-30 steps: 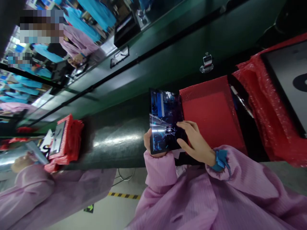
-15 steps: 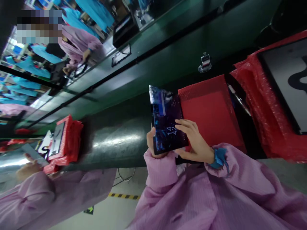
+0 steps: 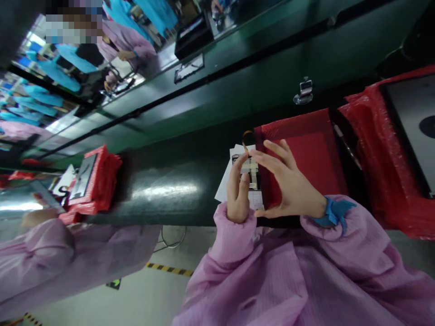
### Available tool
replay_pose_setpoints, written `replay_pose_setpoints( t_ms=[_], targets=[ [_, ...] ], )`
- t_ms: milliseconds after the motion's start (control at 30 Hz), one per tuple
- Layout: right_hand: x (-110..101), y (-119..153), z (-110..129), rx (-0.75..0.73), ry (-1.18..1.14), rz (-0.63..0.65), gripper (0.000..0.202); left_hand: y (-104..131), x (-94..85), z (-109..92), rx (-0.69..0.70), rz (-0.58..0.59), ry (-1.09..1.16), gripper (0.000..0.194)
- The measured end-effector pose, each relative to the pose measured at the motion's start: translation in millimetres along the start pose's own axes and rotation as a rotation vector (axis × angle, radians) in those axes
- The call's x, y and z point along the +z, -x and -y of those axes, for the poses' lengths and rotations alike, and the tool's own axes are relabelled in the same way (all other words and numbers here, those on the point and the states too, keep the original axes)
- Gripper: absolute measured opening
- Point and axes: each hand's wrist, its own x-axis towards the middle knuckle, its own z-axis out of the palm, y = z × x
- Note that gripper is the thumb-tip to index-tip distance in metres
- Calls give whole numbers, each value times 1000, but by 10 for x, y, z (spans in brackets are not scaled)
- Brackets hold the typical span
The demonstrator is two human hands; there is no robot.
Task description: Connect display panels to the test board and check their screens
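Note:
My left hand (image 3: 238, 190) is raised over white papers (image 3: 224, 183), its thumb and fingers apart, with nothing visible in it. My right hand (image 3: 290, 183), with a blue band at the wrist, is spread above a red pouch (image 3: 306, 149) and holds nothing. The fingertips of both hands come close together in front of a small black and beige item (image 3: 252, 170) on the papers; the hands partly hide it. A thin orange-brown loop (image 3: 245, 136) stands beside the pouch's left edge. The dark tablet is not visible now; the pouch looks darker red.
Red wrapped packs with a grey-screened device (image 3: 414, 122) lie at right, a pen (image 3: 346, 145) beside them. A metal stand (image 3: 305, 93) is behind the pouch. Another person's hand (image 3: 40, 216) is at left near stacked red packs (image 3: 110, 181). Other people work farther back.
The lit tablet has left my hands and dropped out of sight. Both hands are now empty, with fingers spread. Papers and the small item show where the tablet was. The camera view has shifted slightly.

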Motion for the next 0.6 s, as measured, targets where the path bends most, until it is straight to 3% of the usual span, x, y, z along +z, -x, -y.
replay_pose_setpoints(
  t_ms=[133, 267, 600],
  targets=[
    [-50, 130, -71, -5, 17, -95, 114, 228, -107, 345, 189, -13, -548, 33],
    [-86, 213, -98, -3, 74, -193, 110, 470, -67, 583, 228, 88, -776, 38],
    [-41, 229, -125, -17, 183, -256, 102, 469, 0, 499, 274, 175, -1027, 45]
  ],
)
